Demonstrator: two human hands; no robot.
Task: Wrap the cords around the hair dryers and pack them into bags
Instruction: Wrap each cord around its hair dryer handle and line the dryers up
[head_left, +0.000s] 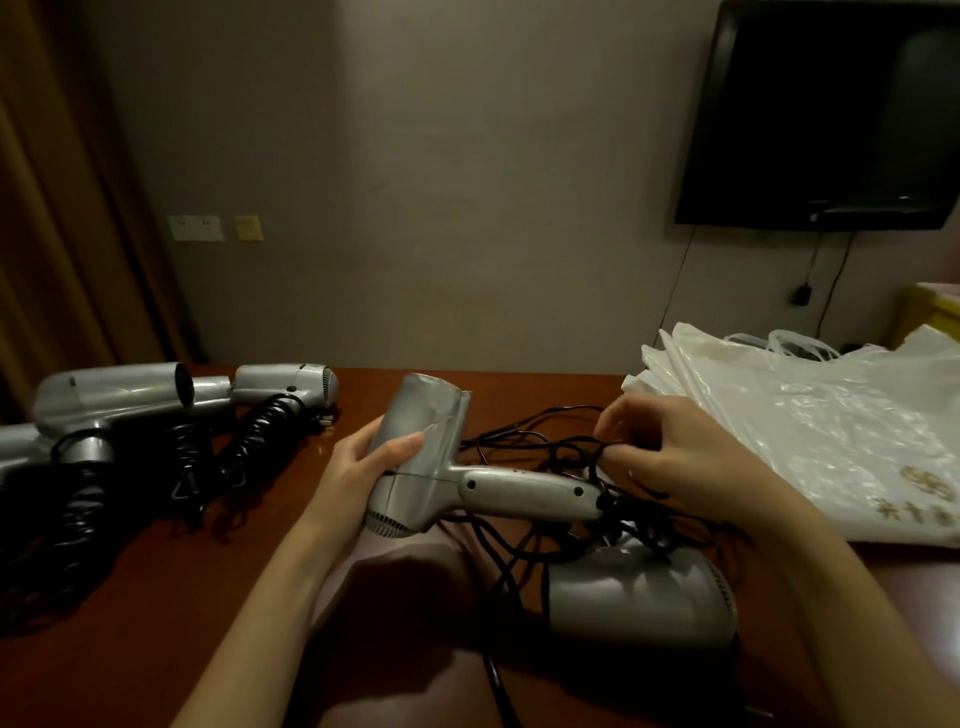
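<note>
My left hand (371, 460) grips the barrel of a silver hair dryer (441, 457) held above the table, its handle pointing right. My right hand (670, 452) pinches a loop of the thin black cord (524, 441) near the end of that handle. The cord lies tangled between my hands and trails down toward me. A second silver hair dryer (639, 597) lies on the table under my right forearm. White plastic bags (810, 431) are piled at the right.
Several more silver hair dryers (119, 395) with coiled black cords (249, 441) lie at the left of the brown table (156, 597). A dark TV (831, 114) hangs on the wall at upper right. A curtain hangs at the left.
</note>
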